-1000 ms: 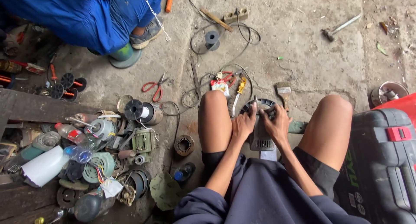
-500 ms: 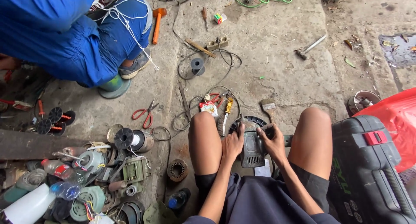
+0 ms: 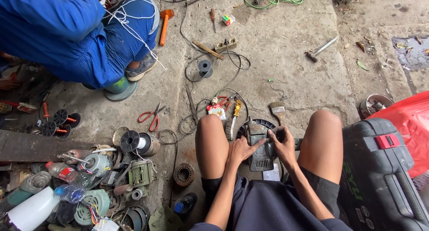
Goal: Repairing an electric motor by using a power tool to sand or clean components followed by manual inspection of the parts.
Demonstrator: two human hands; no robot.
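Both hands clasp the grey motor housing between them.

A dark grey power tool, seemingly an angle grinder, lies on the concrete floor low in the centre of the frame, between the seated person's bare knees. Its ribbed plastic body runs lengthwise up the frame, and its head rests on a black round disc-like part. It looks grimy and worn, partly covered.

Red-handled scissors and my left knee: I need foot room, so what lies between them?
Head view: between the scissors and left knee, a thin metal strip and loose dark wire on bare concrete.
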